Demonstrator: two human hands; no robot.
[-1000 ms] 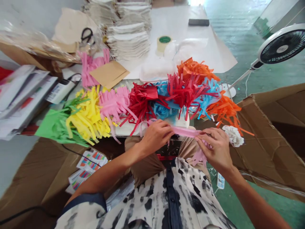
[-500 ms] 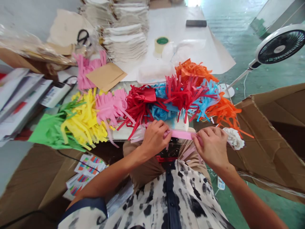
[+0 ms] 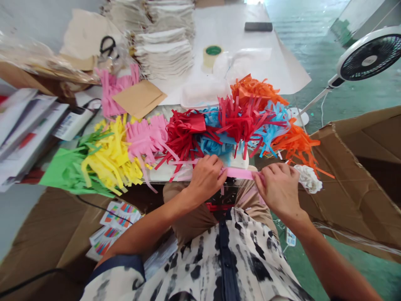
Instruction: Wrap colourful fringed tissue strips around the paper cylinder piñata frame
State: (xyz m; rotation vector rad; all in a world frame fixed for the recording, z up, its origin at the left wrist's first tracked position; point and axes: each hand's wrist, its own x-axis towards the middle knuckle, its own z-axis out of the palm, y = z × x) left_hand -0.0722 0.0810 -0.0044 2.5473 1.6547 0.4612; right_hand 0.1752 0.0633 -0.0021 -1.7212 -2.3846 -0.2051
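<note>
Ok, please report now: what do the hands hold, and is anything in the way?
Left hand, right hand: pinching pink paper strip. Red fringed paper beyond left hand.

No legible text; barcode sticker (image 3: pixel 67 127) unreadable.

Live from the bench: my right hand (image 3: pixel 280 189) covers one stretch of the pink paper strip (image 3: pixel 239 173), and my left hand (image 3: pixel 206 179) hides another. At the far end, the top edge cuts off the pale folded stacks (image 3: pixel 164 58). Off to the right, the fan (image 3: pixel 369 56) runs out of frame, and near left, the printing on the cards (image 3: pixel 120 213) is too small to read.
</note>
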